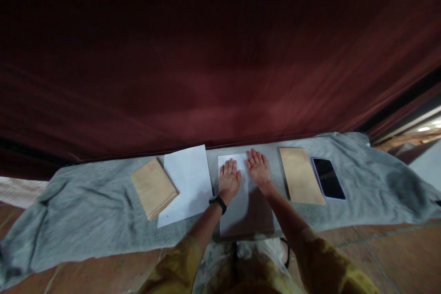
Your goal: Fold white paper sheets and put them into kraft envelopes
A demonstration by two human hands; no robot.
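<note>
Left hand (230, 179) and right hand (257, 168) lie flat, fingers extended, gripping nothing, over the middle sheet (241, 216) on the grey cloth (93, 213). They seem to be smoothing it; the next move calls for light, even pressure. Shadow hides any crease.

Cannot read any text, label or number. Can make out only a faint reddish mark (152, 167) near 12 o'clock on the envelopes (153, 189) at 8 o'clock, too blurred to decipher.
</note>
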